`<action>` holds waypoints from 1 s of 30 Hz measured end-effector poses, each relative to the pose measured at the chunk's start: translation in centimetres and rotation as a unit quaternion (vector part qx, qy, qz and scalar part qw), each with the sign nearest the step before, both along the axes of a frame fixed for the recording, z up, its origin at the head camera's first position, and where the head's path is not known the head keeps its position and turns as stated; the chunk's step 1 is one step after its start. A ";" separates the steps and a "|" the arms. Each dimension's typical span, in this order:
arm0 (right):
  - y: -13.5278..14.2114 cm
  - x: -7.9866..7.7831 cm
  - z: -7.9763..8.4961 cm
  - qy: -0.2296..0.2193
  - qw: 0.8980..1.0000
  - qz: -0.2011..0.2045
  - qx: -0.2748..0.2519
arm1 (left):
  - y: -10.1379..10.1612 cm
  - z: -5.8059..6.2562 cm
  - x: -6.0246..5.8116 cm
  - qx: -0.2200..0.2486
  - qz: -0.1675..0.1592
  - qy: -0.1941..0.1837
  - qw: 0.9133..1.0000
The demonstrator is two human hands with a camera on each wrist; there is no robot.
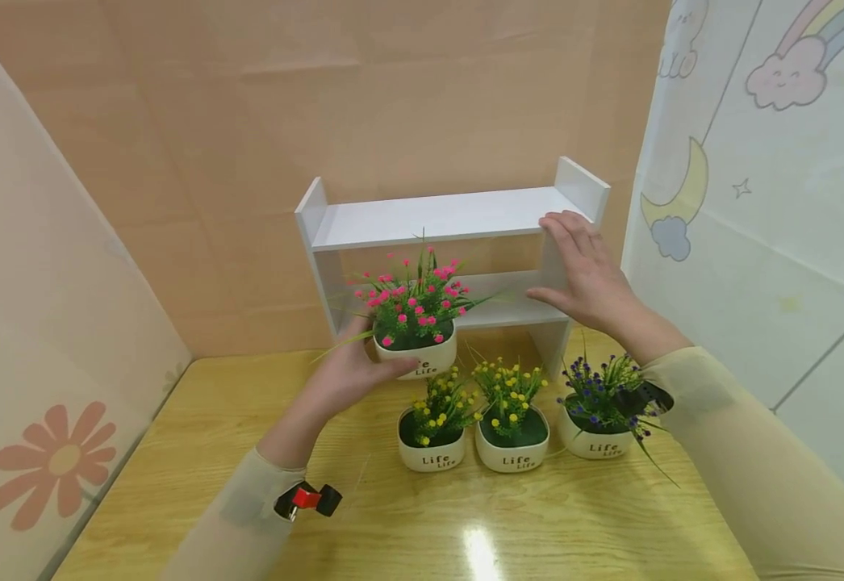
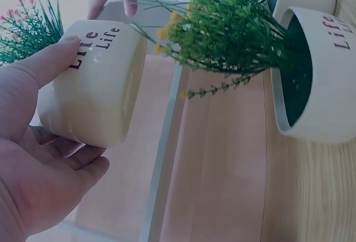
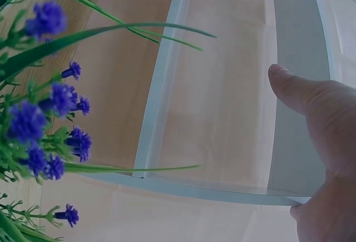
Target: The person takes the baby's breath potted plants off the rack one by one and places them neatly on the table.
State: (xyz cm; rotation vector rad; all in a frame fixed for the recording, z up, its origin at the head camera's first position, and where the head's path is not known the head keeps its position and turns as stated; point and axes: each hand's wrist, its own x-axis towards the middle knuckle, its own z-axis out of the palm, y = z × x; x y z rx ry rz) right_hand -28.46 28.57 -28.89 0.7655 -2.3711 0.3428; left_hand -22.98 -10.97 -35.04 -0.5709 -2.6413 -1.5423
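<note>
My left hand (image 1: pixel 345 375) grips a white pot of pink artificial flowers (image 1: pixel 415 351), thumb on its front and fingers round its side. The pot is lifted in front of the white two-tier shelf (image 1: pixel 436 218); its "Life" lettering and base show in the left wrist view, where the pot (image 2: pixel 94 86) is tipped sideways by the camera angle. At the shelf's right end, my right hand (image 1: pixel 589 278) has its fingers extended beside the upper board and side panel. In the right wrist view its thumb (image 3: pixel 295 89) points out; whether the hand touches the panel I cannot tell.
Two pots of yellow flowers (image 1: pixel 432 458) (image 1: pixel 512 458) stand on the wooden table (image 1: pixel 248 428) before the shelf. A pot of purple flowers (image 1: pixel 596 442) sits to their right, under my right forearm. Patterned walls (image 1: pixel 770 242) close in both sides.
</note>
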 end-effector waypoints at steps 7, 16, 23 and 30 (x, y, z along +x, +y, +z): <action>0.0 0.0 0.0 -0.001 1.000 0.002 -0.002 | -2.5 -0.2 1.1 -0.001 0.005 -0.005 1.000; -0.4 0.0 0.2 -0.005 1.000 -0.004 -0.001 | -5.6 -0.4 2.7 -0.076 0.060 -0.067 0.993; -0.7 0.1 0.2 -0.012 1.000 -0.006 -0.002 | -7.9 -1.6 3.4 -0.085 0.067 -0.066 0.992; -0.7 0.1 0.3 -0.013 1.000 -0.007 0.000 | -9.6 -3.0 3.6 -0.070 0.056 -0.052 0.995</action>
